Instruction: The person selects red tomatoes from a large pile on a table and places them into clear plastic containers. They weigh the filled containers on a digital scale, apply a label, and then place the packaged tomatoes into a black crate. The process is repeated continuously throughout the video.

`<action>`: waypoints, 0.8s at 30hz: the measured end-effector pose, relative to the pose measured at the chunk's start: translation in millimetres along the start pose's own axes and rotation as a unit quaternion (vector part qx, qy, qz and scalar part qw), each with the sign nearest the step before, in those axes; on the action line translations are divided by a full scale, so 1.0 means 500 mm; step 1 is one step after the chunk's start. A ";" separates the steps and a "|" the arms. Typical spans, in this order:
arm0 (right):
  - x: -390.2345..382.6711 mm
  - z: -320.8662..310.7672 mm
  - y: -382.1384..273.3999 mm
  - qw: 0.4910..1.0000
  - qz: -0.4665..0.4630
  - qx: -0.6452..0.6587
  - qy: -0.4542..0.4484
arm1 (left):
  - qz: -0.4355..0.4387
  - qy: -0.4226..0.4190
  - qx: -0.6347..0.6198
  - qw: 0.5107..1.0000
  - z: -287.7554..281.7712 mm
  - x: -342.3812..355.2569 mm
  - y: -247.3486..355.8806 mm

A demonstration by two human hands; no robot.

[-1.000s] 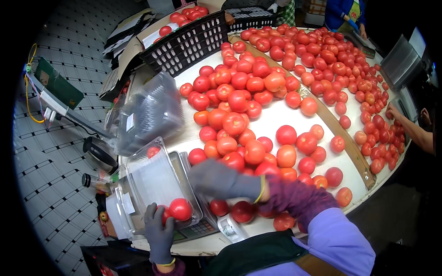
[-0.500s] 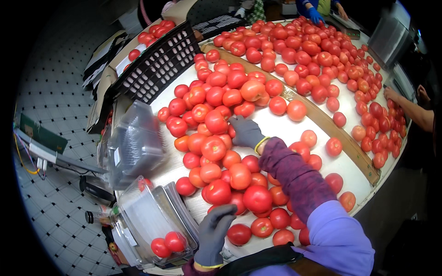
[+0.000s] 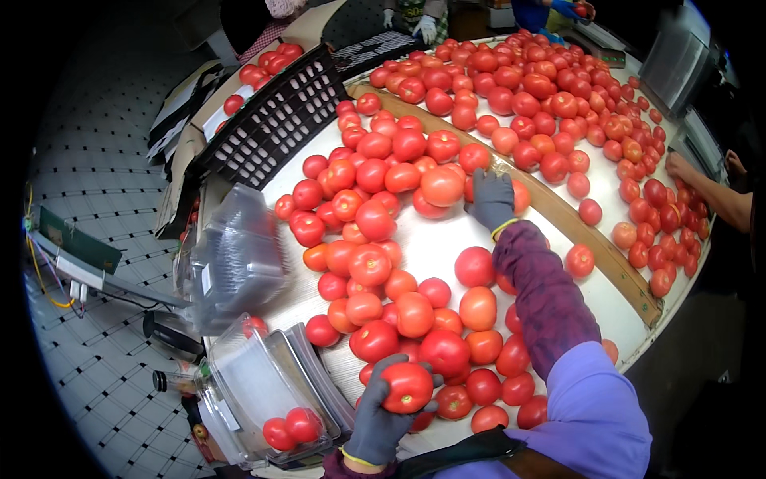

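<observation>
My left hand, in a grey glove, grips a red tomato at the near edge of the round white table. Just left of it stands an open clear plastic clamshell with two tomatoes inside. My right hand, also grey-gloved, reaches far across the table and rests on a tomato beside a wooden divider. Whether it grips that tomato, I cannot tell. Many red and orange tomatoes lie loose between both hands.
A stack of clear clamshells sits left of the table, a black plastic crate behind it. Beyond the divider lie many more tomatoes. Another person's arm reaches in at the right; gloved hands work at the far side.
My right hand has reached farther away, from the near pile to the divider. My left hand left the clamshell, which now holds two tomatoes, and took up another tomato.
</observation>
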State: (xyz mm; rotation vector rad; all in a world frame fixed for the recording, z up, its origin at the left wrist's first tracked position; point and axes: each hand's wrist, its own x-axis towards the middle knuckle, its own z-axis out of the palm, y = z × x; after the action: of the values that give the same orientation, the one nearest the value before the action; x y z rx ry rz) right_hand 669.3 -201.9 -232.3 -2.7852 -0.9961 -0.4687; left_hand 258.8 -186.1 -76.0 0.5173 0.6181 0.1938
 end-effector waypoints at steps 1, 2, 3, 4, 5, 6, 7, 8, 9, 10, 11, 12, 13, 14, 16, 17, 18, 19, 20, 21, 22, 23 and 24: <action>-0.004 0.011 0.000 1.000 0.003 -0.021 0.002 | 0.029 -0.005 0.021 0.999 -0.001 -0.006 0.008; -0.015 -0.024 -0.036 0.998 -0.022 -0.002 -0.066 | 0.064 0.002 0.036 0.997 -0.012 -0.026 0.012; -0.030 -0.064 -0.067 0.990 -0.047 0.015 -0.134 | 0.097 0.010 0.051 0.994 -0.025 -0.048 0.016; -0.044 -0.122 -0.082 0.978 -0.067 0.022 -0.199 | 0.155 0.050 0.074 0.984 -0.039 -0.072 0.017; -0.059 -0.160 -0.084 0.958 -0.075 0.075 -0.267 | 0.195 0.076 0.090 0.974 -0.048 -0.104 0.027; -0.087 -0.190 -0.079 0.962 -0.043 0.131 -0.234 | 0.256 0.105 0.143 0.950 -0.050 -0.124 0.049; -0.115 -0.213 -0.089 0.960 -0.018 0.194 -0.200 | 0.293 0.111 0.153 0.937 -0.088 -0.144 0.066; -0.134 -0.249 -0.113 0.953 -0.027 0.244 -0.180 | 0.354 0.170 0.203 0.897 -0.101 -0.170 0.082; -0.155 -0.288 -0.150 0.941 -0.036 0.295 -0.163 | 0.406 0.219 0.266 0.847 -0.150 -0.191 0.102; -0.180 -0.328 -0.194 0.899 -0.098 0.395 -0.162 | 0.378 0.291 0.265 0.838 -0.131 -0.221 0.124; -0.207 -0.357 -0.242 0.842 -0.153 0.493 -0.158 | 0.368 0.338 0.323 0.804 -0.167 -0.241 0.150; -0.239 -0.363 -0.299 0.797 -0.227 0.537 -0.157 | 0.361 0.361 0.408 0.757 -0.197 -0.254 0.172; -0.257 -0.408 -0.366 0.779 -0.285 0.524 -0.195 | 0.352 0.383 0.488 0.701 -0.220 -0.261 0.185; -0.276 -0.451 -0.437 0.752 -0.344 0.511 -0.235 | 0.369 0.406 0.504 0.667 -0.233 -0.267 0.187; -0.326 -0.480 -0.543 0.743 -0.420 0.490 -0.173 | 0.397 0.434 0.541 0.601 -0.249 -0.260 0.201; -0.345 -0.493 -0.582 0.754 -0.446 0.461 -0.144 | 0.407 0.431 0.544 0.594 -0.261 -0.249 0.202; -0.366 -0.471 -0.626 0.745 -0.466 0.471 -0.081 | 0.417 0.430 0.545 0.586 -0.278 -0.238 0.199; -0.385 -0.434 -0.662 0.734 -0.483 0.477 -0.017 | 0.427 0.427 0.547 0.580 -0.288 -0.231 0.198; -0.397 -0.421 -0.677 0.761 -0.506 0.403 -0.043 | 0.390 0.421 0.613 0.544 -0.295 -0.235 0.195; -0.398 -0.400 -0.679 0.753 -0.521 0.400 -0.050 | 0.350 0.410 0.675 0.503 -0.302 -0.237 0.190; -0.395 -0.393 -0.672 0.742 -0.539 0.395 -0.061 | 0.307 0.400 0.731 0.461 -0.304 -0.242 0.181; -0.389 -0.386 -0.661 0.731 -0.555 0.390 -0.071 | 0.262 0.385 0.782 0.415 -0.303 -0.240 0.176; -0.372 -0.375 -0.645 0.730 -0.536 0.421 -0.054 | 0.270 0.386 0.762 0.445 -0.298 -0.242 0.180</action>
State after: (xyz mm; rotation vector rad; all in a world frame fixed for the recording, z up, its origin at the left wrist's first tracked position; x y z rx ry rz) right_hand 282.1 -108.8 -108.4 -1.2396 -2.1035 0.0942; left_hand 71.0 -87.9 -72.1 2.5617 1.4743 0.4717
